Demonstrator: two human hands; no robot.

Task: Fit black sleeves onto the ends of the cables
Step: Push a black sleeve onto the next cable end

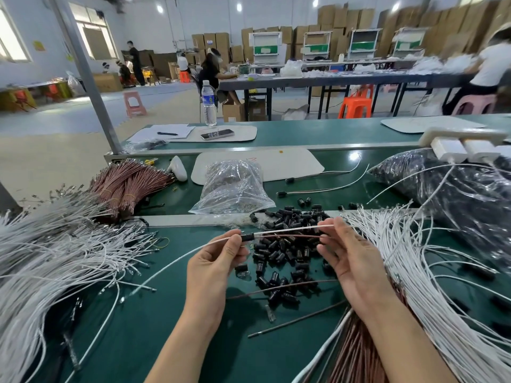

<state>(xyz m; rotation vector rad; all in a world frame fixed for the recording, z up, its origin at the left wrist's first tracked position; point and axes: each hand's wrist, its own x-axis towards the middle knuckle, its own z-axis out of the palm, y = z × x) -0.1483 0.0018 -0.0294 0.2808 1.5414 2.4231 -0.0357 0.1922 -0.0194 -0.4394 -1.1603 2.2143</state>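
Left grip (213, 263) pinches black sleeve (247, 237), right grip (351, 260) cables (290, 230), above loose sleeves (286, 254).

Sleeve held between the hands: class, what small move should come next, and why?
Probably push the white cable and brown cable a little deeper into the sleeve. The left hand pinches the sleeve, the right hand pinches both cables, and they enter its right end; how deep they sit is hidden.

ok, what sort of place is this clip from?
Probably a small factory's cable-assembly line: a green bench heaped with white cables and loose black sleeves, cardboard boxes stacked along the back wall, and other workers seated at long tables.
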